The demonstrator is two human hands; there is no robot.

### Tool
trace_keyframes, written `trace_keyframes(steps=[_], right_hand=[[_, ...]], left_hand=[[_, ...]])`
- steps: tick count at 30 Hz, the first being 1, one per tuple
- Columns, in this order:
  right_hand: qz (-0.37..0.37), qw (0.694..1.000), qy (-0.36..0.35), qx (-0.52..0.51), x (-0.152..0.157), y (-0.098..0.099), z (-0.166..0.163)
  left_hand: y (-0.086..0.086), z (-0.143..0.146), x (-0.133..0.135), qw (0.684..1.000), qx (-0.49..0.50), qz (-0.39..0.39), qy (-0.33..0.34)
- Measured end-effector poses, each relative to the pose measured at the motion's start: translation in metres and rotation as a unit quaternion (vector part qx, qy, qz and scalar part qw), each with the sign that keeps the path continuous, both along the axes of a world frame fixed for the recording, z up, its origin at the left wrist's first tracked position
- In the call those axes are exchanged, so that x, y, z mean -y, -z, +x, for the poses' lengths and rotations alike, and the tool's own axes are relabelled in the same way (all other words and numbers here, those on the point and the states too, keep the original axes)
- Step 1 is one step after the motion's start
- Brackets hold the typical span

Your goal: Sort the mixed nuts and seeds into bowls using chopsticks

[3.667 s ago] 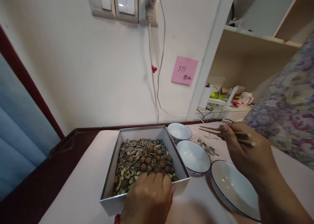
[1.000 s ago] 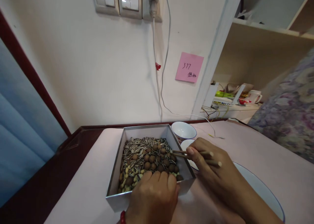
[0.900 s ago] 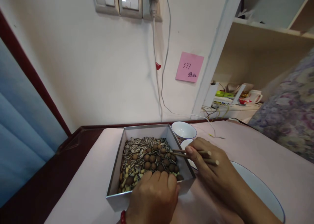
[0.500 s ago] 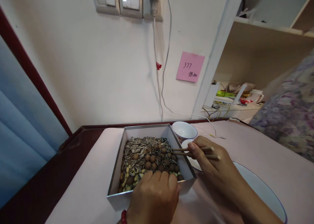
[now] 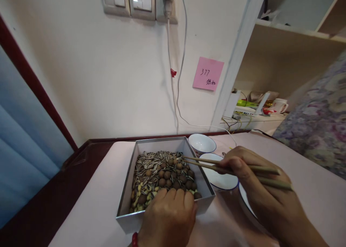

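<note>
My left hand [image 5: 170, 214] is closed over the near rim of a square metal box [image 5: 129, 221]. The box holds striped sunflower seeds [image 5: 151, 159], round brown nuts or balls [image 5: 162, 182] and pale yellow-green beans or kernels [image 5: 140, 189]. In my right hand [image 5: 259, 182] is a pair of wooden chopsticks [image 5: 207, 164]. They cross the box's right wall, and their tips hover over the seeds near the far right corner. Whether anything small sits between the tips, I cannot tell.
Right of the box stand a small white bowl [image 5: 202, 143], a second white bowl [image 5: 221, 178] under the chopsticks, and another blue-rimmed one [image 5: 244, 198] partly hidden by my right hand. A white cable [image 5: 200, 125] runs down the wall onto the pink-covered table [image 5: 89, 200].
My right hand has moved right and nearer to me, and more of the chopsticks and of the middle bowl shows. My left hand stays on the box rim.
</note>
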State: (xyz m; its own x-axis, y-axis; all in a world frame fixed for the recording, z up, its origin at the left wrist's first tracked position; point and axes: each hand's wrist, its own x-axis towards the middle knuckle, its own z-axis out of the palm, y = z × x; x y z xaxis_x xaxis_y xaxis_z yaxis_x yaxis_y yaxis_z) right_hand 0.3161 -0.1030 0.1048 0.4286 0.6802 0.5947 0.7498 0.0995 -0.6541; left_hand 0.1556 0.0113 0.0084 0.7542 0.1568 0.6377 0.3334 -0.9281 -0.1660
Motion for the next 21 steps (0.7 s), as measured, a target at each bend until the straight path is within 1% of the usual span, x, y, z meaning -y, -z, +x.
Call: trace_keyframes(steps=[3, 6, 7, 9, 12, 14, 18, 21], right_hand=[[0.059, 0.996, 0.066, 0.022, 0.011, -0.011, -0.002], [0.122, 0.978, 0.166, 0.042, 0.02, -0.02, 0.006], [0.126, 0.972, 0.191, 0.053, 0.022, -0.021, 0.012], [0.106, 0.965, 0.226, 0.083, 0.025, -0.022, 0.026], [0.047, 0.963, 0.233, 0.13, 0.026, -0.02, 0.048], [0.026, 0.961, 0.226, 0.155, 0.024, -0.018, 0.054], [0.037, 0.966, 0.194, 0.165, 0.019, -0.016, 0.045], [0.063, 0.978, 0.158, 0.118, 0.018, -0.013, 0.033]], left_hand=[[0.0, 0.0, 0.0, 1.0, -0.003, -0.001, 0.003], [0.0, 0.0, -0.001, 1.0, -0.002, -0.002, 0.003], [-0.001, 0.0, -0.001, 1.0, 0.0, -0.002, 0.003], [-0.001, 0.0, -0.002, 1.0, 0.004, 0.002, 0.002], [-0.002, 0.0, -0.002, 1.0, 0.006, 0.01, 0.002], [-0.001, 0.0, -0.003, 1.0, 0.004, 0.012, 0.002], [0.0, 0.001, -0.003, 1.0, 0.003, 0.007, -0.001], [-0.001, 0.001, -0.002, 1.0, 0.007, 0.005, 0.004]])
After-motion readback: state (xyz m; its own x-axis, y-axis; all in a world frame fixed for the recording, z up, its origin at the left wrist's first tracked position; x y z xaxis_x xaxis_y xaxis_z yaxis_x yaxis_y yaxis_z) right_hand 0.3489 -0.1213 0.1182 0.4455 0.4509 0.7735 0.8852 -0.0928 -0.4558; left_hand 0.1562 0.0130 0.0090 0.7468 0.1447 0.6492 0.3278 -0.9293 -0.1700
